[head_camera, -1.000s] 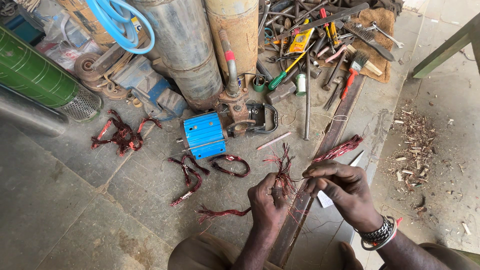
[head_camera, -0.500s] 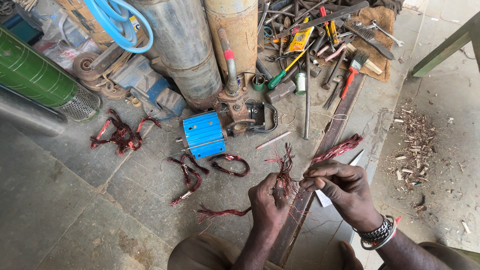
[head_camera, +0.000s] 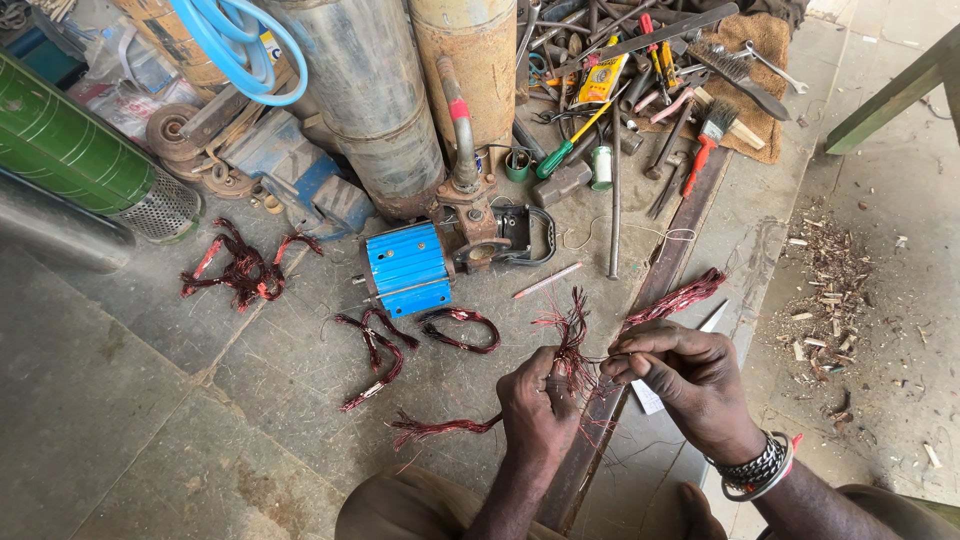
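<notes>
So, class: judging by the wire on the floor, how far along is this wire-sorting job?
Done: red-brown copper wire bundles and loops lie beside the blue ribbed motor housing. In hand: left hand and right hand grip a frayed copper bundle. Left: that tangle remains unseparated.

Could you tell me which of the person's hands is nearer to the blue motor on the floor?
Left. The left hand grips copper wire just below and right of the blue motor; the right hand is further right.
</notes>
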